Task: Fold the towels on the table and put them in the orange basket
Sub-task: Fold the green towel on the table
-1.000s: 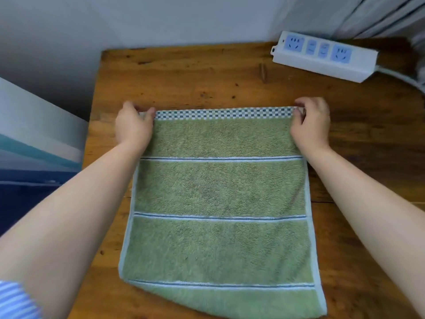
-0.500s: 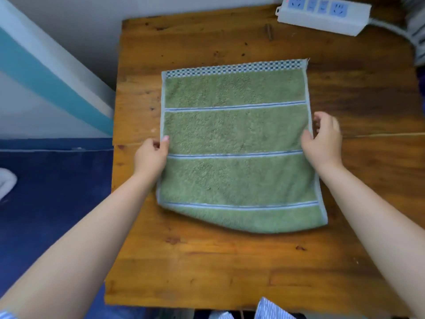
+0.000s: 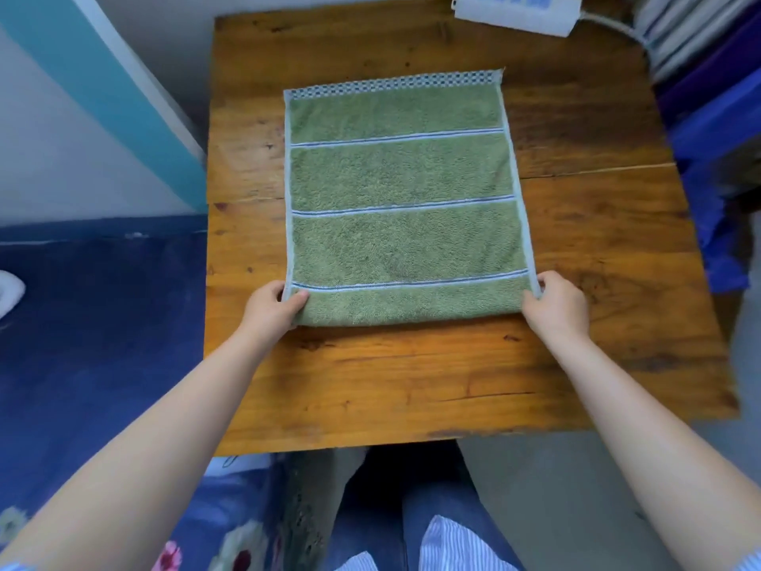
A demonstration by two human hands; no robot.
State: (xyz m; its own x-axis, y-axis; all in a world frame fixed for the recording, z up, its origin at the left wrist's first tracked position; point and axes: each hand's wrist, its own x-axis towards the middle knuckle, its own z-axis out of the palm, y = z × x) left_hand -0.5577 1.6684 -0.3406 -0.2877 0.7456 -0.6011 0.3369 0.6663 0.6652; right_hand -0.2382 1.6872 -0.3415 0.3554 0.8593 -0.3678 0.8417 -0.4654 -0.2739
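**Both hands on the towel's near corners**

Nearest: blue-jeaned legs (image 3: pixel 416 500) under the worktop's front edge, floral bedding (image 3: pixel 230 546) bottom left.

Left hand (image 3: pixel 269 304) pinches the near-left corner of the green towel (image 3: pixel 401 236), thumb on top, fingers curled under the edge. Right hand (image 3: pixel 556 302) grips the near-right corner the same way (fingertips hidden under the cloth).

Towel lies flat on the wooden worktop (image 3: pixel 412 385), roughly centred, slightly rotated. Near edge is rounded, looks like a fold; far edge has the blue-white checked band. Three thin blue-white stripes cross it.

Left of the worktop: dark blue bed (image 3: pixel 99 323). Far right corner: white power strip (image 3: pixel 514 10), cut off by the frame, cable running right. Orange basket not in view.
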